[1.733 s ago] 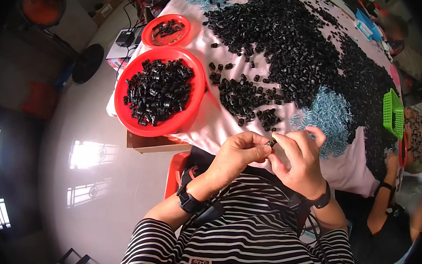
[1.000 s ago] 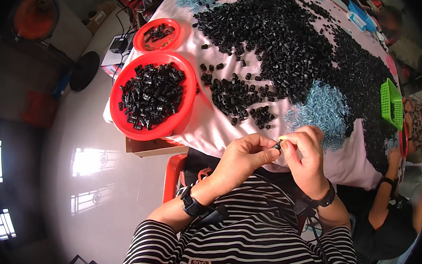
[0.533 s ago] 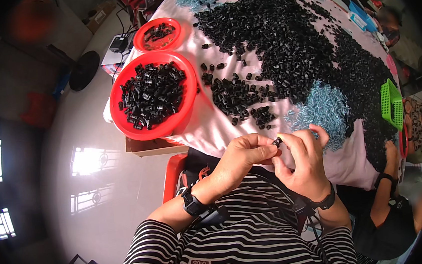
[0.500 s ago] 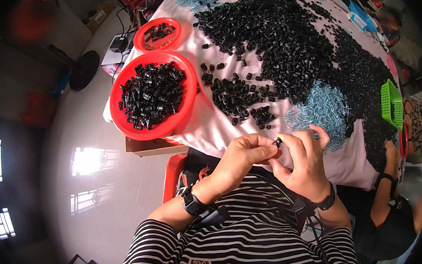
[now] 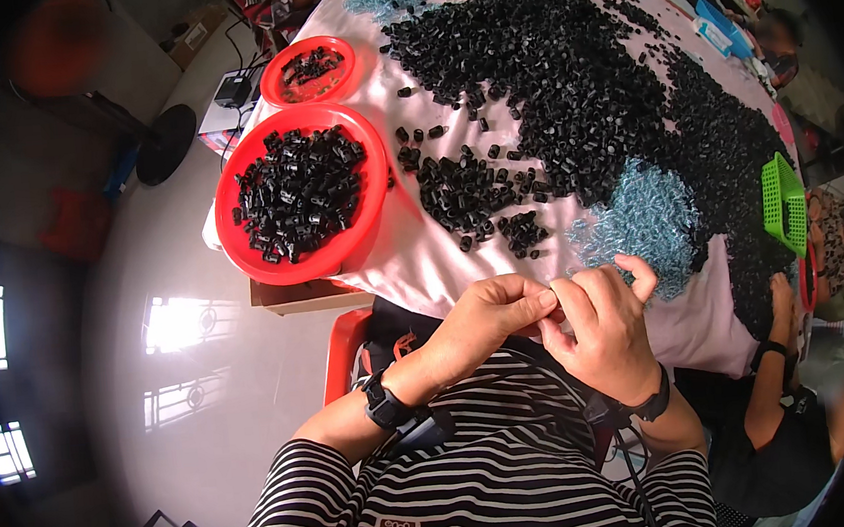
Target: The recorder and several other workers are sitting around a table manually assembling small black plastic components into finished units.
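Note:
Fingertip to fingertip, my left hand point(image 5: 487, 316) and my right hand point(image 5: 604, 333) meet above the near edge of the table. Both are pinched closed around a small black plastic part, now almost wholly hidden by the fingers. The right little finger sticks out to the side. Just beyond the hands lie a small cluster of black plastic parts point(image 5: 523, 233) and a larger loose group of them point(image 5: 456, 195). A heap of small light-blue, clear-looking pieces point(image 5: 651, 223) lies beyond my right hand.
A large red basin point(image 5: 224, 216) of black parts and a smaller red basin point(image 5: 271, 84) stand at left on the pink cloth point(image 5: 398, 271). A big black heap point(image 5: 569, 110) covers the far side. At right are a green basket point(image 5: 783, 202) and a co-worker's hand point(image 5: 781, 300).
My right fingers have closed in toward the left fingertips, hiding the small black part that showed between them. The view has shifted slightly.

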Tool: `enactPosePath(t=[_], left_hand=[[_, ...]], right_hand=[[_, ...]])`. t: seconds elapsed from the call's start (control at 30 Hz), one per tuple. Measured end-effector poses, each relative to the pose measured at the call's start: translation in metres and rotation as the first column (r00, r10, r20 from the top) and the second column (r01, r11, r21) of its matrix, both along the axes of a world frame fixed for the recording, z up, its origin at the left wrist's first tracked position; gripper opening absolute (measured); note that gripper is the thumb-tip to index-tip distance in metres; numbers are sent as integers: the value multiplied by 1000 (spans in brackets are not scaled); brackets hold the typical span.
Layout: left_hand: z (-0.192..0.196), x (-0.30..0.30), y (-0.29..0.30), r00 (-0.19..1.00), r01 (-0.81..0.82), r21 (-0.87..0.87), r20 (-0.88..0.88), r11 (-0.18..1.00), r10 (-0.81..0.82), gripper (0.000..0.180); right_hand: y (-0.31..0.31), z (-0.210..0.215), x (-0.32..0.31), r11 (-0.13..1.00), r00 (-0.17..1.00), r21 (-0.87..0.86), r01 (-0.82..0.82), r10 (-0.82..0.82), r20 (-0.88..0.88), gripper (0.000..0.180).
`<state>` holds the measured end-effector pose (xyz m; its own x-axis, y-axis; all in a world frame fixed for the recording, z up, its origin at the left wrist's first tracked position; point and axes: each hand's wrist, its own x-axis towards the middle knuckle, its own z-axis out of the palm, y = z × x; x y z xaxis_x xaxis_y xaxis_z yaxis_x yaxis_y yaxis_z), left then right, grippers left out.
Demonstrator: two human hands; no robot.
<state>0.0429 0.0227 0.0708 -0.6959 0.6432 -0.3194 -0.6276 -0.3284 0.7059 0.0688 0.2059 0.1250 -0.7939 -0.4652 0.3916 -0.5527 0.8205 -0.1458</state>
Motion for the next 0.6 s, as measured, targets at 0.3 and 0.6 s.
enactPosePath(t=[0.3, 0.6], left_hand=[[-4, 0, 5, 997, -69, -67, -52, 995, 65, 21], [-7, -2, -3, 986, 136, -15, 97, 991, -134, 34]], right_hand=[[3, -12, 1, 1000, 1000, 20, 5, -5, -27, 33], [8, -20, 1, 998, 998, 49, -40, 43, -45, 27]])
